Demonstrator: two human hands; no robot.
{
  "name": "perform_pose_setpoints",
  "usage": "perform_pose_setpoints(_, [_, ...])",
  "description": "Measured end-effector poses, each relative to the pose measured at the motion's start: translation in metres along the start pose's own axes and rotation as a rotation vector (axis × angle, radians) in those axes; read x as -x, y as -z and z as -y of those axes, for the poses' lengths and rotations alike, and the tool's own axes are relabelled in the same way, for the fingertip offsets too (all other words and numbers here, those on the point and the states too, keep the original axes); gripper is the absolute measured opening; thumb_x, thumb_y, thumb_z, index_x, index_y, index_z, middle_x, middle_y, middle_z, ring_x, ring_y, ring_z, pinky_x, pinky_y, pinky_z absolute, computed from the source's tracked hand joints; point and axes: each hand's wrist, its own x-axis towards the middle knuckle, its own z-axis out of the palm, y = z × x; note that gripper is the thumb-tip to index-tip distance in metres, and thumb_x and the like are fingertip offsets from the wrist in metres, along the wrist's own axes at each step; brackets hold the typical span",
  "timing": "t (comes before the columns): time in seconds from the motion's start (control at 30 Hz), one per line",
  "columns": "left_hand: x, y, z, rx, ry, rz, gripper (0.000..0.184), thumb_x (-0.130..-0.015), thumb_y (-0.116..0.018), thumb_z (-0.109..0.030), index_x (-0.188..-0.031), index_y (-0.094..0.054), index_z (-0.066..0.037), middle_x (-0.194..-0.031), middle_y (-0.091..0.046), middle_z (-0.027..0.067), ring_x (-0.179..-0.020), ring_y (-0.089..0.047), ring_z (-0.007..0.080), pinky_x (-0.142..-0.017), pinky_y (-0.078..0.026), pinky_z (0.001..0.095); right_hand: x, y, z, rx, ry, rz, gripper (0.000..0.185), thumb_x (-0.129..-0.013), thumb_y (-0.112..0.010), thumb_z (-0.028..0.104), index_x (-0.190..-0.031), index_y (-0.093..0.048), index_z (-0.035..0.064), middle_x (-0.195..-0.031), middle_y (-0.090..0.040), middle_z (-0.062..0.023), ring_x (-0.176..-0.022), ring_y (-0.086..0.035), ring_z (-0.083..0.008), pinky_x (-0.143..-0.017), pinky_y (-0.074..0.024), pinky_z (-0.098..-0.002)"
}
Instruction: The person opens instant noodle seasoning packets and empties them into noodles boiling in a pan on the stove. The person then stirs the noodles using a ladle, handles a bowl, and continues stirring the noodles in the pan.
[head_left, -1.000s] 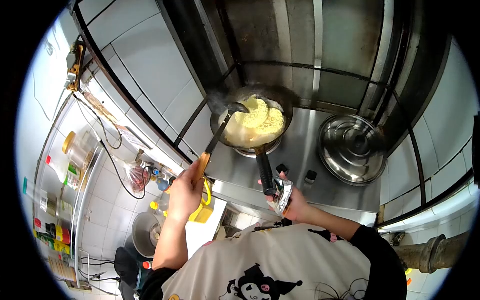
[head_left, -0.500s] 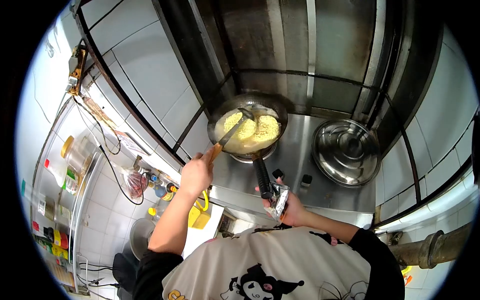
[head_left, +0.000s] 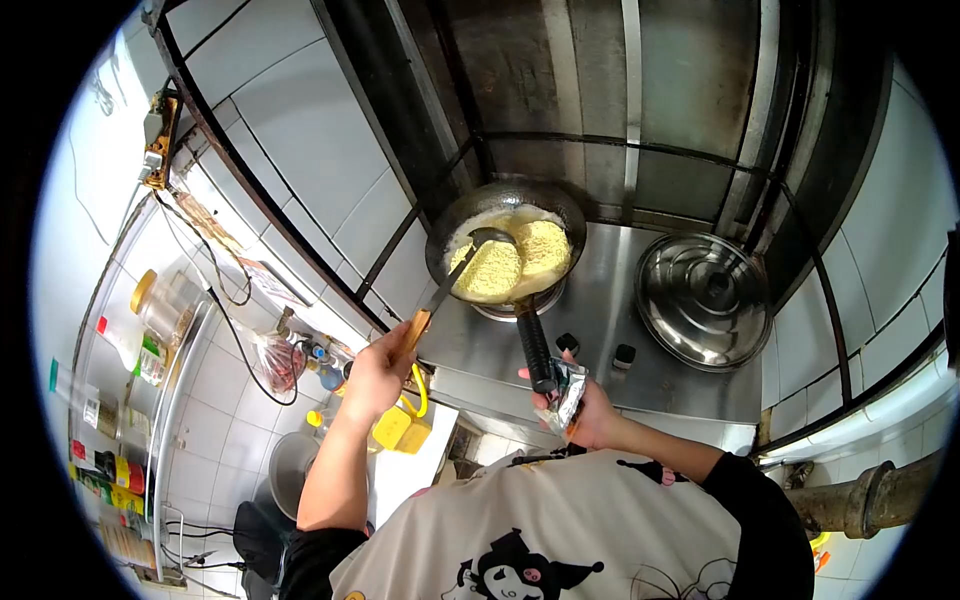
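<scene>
In the head view a black wok (head_left: pixel 440 222) sits on the burner with cloudy, bubbling liquid in it. Two yellow instant noodle cakes (head_left: pixel 545 250) lie side by side in the liquid. My left hand (head_left: pixel 376 374) is closed round the wooden handle of a ladle (head_left: pixel 440 292), whose dark head rests at the top edge of the left cake. My right hand (head_left: pixel 598 412) grips a silver foil packet (head_left: pixel 568 392) just beside the end of the wok's black handle (head_left: pixel 534 345). Part of the packet is hidden by the fingers.
A steel lid (head_left: pixel 700 300) lies on the steel counter (head_left: pixel 600 290) right of the wok. Two small black objects (head_left: pixel 624 356) sit near the front edge. A yellow container (head_left: pixel 400 430) stands at lower left, near a shelf (head_left: pixel 165 430) of bottles and jars. A metal rail surrounds the stove.
My left hand has drawn back toward me and left with the ladle. The left noodle cake has shifted toward the near side of the wok. My right hand stays by the wok handle.
</scene>
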Motion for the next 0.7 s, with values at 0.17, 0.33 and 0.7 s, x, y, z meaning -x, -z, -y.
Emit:
perform_pose_setpoints(0.17, [0.001, -0.004, -0.020, 0.085, 0.004, 0.053, 0.047, -0.086, -0.062, -0.009, -0.131, -0.052, -0.001, -0.107, -0.066, 0.0244, -0.097, -0.067, 0.0298, -0.085, -0.049, 0.0341, 0.008, -0.005, -0.001, 0.042, 0.002, -0.035, 0.076, -0.091, -0.038, 0.067, -0.129, -0.054, 0.0025, -0.070, -0.059, -0.0064, -0.054, -0.056, -0.0168, -0.050, -0.0460, -0.0304])
perform_pose_setpoints(0.33, [-0.010, -0.029, -0.041, -0.146, -0.078, 0.083, 0.046, -0.085, -0.059, -0.016, -0.129, -0.054, -0.004, -0.103, -0.063, 0.0282, -0.096, -0.062, 0.0412, -0.085, -0.051, 0.0434, 0.010, 0.004, -0.004, 0.059, 0.009, 0.064, 0.073, -0.093, -0.036, 0.064, -0.132, -0.051, 0.0035, -0.073, -0.058, -0.0052, -0.054, -0.053, -0.0158, -0.051, -0.0452, -0.0297])
perform_pose_setpoints(0.7, [-0.056, -0.078, -0.017, -0.533, -0.068, 0.005, 0.052, -0.086, -0.054, -0.016, -0.137, -0.045, -0.011, -0.097, -0.063, 0.0264, -0.086, -0.065, 0.0413, -0.077, -0.053, 0.0484, 0.015, 0.007, -0.005, 0.148, 0.025, 0.084, 0.064, -0.098, -0.032, 0.057, -0.134, -0.049, 0.0071, -0.075, -0.056, -0.0049, -0.061, -0.055, -0.0158, -0.057, -0.0464, -0.0294])
